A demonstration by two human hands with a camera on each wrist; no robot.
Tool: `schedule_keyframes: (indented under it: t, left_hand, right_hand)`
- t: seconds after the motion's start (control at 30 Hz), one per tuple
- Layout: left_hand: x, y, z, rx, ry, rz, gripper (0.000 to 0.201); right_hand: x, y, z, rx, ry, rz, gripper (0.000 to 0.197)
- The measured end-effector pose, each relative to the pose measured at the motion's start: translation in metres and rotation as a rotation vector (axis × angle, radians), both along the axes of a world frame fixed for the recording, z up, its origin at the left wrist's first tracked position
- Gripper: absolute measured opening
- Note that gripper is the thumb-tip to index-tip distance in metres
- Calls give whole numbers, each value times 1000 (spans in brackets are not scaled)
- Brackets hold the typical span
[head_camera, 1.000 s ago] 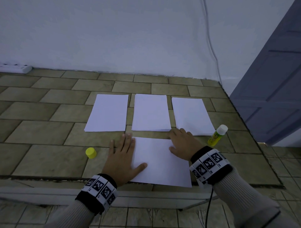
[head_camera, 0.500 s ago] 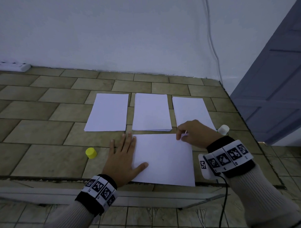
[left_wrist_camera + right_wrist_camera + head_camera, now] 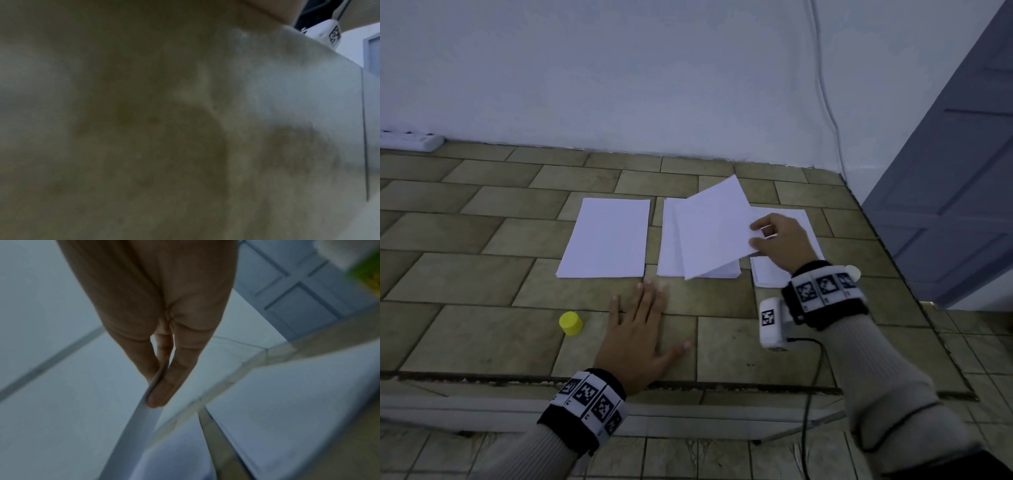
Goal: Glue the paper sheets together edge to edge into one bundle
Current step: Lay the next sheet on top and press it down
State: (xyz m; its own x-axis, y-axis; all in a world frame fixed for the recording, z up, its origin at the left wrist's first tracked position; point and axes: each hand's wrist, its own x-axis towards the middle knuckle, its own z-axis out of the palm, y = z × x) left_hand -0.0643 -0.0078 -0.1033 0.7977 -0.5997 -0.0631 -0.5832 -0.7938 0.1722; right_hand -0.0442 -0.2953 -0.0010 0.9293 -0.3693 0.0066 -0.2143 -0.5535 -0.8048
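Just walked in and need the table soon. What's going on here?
A person is gluing paper sheets. The right hand pinches a lifted sheet above the middle stack; the left hand lies flat on the tiled table. A yellow cap sits beside it. No sheets look joined yet.

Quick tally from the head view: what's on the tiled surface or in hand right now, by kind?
White paper stacks lying flat: 3 (left, middle, right)
White paper sheet held up by the right hand: 1
Yellow round cap: 1
Glue stick, only its white tip showing: 1
Total: 6
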Motion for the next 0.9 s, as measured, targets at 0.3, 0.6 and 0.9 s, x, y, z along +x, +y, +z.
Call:
schedule_keyframes:
  t: [0.3, 0.6, 0.9]
  left_hand:
    - [1, 0, 0, 39, 5, 1, 110]
    - [1, -1, 1, 54, 6, 5, 112]
    - [1, -1, 0, 11, -2, 2, 110]
  right_hand:
    - [24, 21, -52, -101, 165, -9, 38]
    - [26, 24, -53, -197, 196, 63, 46]
    - [28, 32, -50, -358, 293, 98, 47]
